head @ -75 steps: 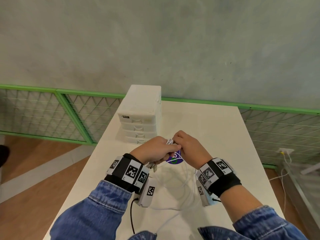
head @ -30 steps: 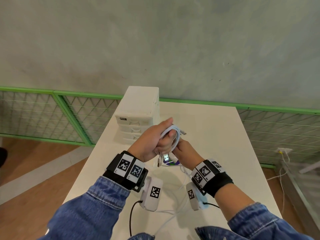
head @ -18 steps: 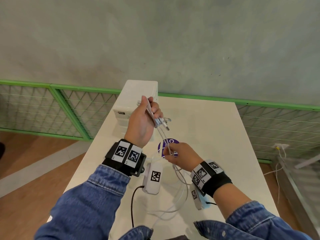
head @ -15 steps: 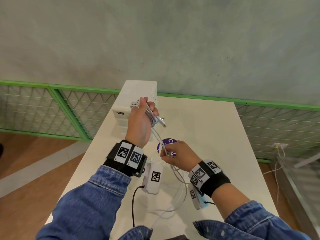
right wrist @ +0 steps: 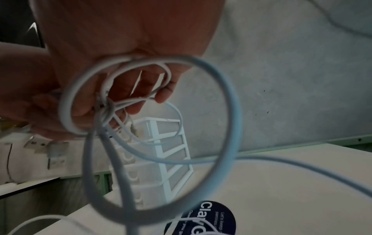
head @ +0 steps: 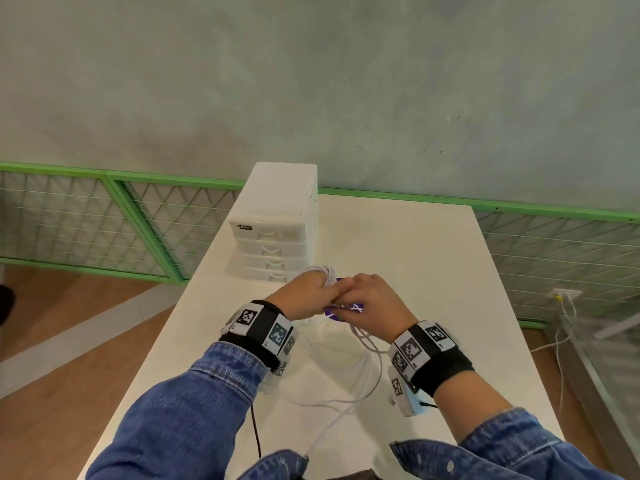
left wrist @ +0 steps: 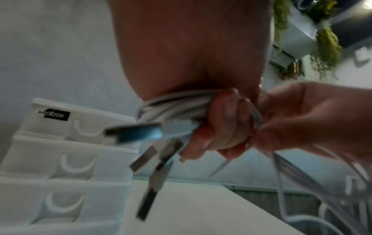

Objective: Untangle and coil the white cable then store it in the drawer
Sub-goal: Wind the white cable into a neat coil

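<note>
Left hand (head: 304, 294) had its grip curled round a bundle of white cable (left wrist: 177, 108) loops, several metal plugs (left wrist: 136, 133) dangling just below the fingers (left wrist: 219, 127). Right hand (head: 372, 303) touched the left, its grip pinching cable strands beside the bundle; a large loose loop (right wrist: 227, 120) hung under that grip and slack trailed back onto the table (head: 433, 271) toward the person. White drawer unit (head: 277, 237) stood just beyond the left grip, all drawers closed. Purple round sticker (right wrist: 217, 219) lay on the table beneath the right grip, partly hidden. Wrist views were blurred.
</note>
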Demonstrator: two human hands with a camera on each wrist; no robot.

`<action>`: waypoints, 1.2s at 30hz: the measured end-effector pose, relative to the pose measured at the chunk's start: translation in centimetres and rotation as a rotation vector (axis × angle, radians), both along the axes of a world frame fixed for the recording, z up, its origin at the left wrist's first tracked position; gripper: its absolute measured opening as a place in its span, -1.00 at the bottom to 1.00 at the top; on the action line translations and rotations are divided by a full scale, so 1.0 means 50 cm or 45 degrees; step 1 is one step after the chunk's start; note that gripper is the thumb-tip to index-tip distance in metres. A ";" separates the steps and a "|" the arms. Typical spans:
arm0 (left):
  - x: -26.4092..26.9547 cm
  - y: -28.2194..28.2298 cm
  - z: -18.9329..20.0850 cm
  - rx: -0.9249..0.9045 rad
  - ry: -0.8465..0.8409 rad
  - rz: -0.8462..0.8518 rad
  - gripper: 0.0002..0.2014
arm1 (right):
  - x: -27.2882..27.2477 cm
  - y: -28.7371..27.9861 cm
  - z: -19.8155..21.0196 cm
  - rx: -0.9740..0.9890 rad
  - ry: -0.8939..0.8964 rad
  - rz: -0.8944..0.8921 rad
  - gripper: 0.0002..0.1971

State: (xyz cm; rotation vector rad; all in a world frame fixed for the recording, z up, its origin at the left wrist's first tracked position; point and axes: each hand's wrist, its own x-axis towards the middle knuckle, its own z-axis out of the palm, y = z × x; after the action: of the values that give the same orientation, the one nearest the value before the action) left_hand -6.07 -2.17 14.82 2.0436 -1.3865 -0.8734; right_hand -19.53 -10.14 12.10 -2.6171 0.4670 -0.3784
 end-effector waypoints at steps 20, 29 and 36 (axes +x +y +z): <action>0.011 0.025 0.006 -0.130 0.140 0.186 -0.59 | -0.024 -0.049 0.009 0.243 -0.433 -0.446 -0.90; 0.012 0.032 0.014 -0.238 0.031 0.329 -0.60 | -0.042 -0.053 0.005 0.465 -0.518 -0.681 -0.87; -0.001 0.031 0.015 -0.348 0.041 0.376 -0.59 | -0.040 -0.056 0.008 0.601 -0.465 -0.668 -0.86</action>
State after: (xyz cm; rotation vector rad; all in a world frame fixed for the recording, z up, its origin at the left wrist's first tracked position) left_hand -6.10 -0.63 15.59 1.9466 -1.0827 -0.5547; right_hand -21.53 -12.93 12.52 -1.8932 0.9766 -0.7868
